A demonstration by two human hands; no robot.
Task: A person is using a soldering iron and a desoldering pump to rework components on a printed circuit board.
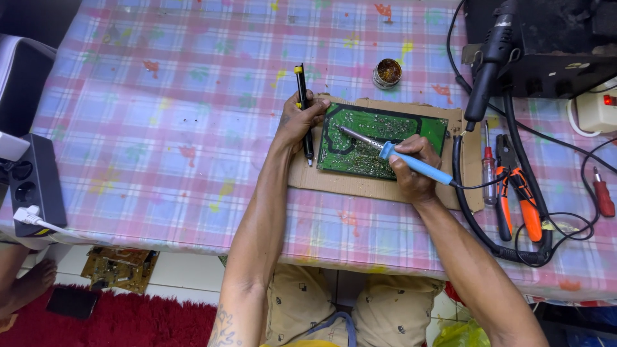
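Right hand (411, 168) has its grip clenched on the blue iron (411, 162), metal tip angled up-left onto the green board (411, 128); left hand (297, 121) grasps a black pen-shaped tool (302, 96) with a yellow top, held along the board's left edge, thumb on the board's corner. Board lies on a cardboard sheet (334, 183) in the middle of the checked worktop (160, 128), small round tin (387, 72) just beyond it. To the right: orange-handled pliers (517, 189), a red screwdriver (488, 170), black cables (565, 231) and a black station (546, 45) with its handpiece (490, 61) hanging; black power strip (35, 183) at the far left edge.
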